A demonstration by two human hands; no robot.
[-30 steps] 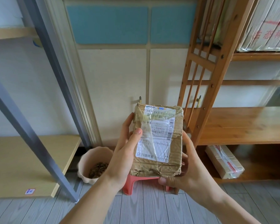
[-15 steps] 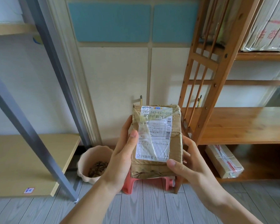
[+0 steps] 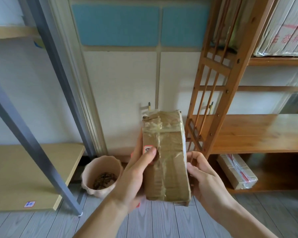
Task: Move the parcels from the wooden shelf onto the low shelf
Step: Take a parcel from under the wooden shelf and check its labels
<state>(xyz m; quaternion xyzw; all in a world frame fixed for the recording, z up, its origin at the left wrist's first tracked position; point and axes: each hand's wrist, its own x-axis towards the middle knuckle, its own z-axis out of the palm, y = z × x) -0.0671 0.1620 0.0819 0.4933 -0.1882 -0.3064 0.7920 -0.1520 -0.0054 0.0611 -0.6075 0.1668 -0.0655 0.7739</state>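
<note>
I hold a brown taped cardboard parcel [image 3: 169, 162] upright in front of me, its plain side toward me and its white label turned to the right edge. My left hand [image 3: 136, 176] grips its left side, thumb pressed on a small sticker. My right hand [image 3: 205, 176] holds its right edge. The wooden shelf [image 3: 258, 133] stands at the right, with another parcel [image 3: 237, 170] on its bottom board and wrapped boxes [image 3: 286, 26] on its top board. The low shelf [image 3: 24, 172], a pale board in a grey metal frame, is at the left.
A pink pot [image 3: 101, 174] with dry brown matter sits on the floor between the shelves. A red stool is mostly hidden behind the parcel. A grey slanted frame post [image 3: 33, 148] crosses in front of the low board. Grey plank floor lies below.
The parcel has been rotated in my hands: its labelled face, earlier toward me, now points right. My left thumb has shifted onto the parcel's plain side.
</note>
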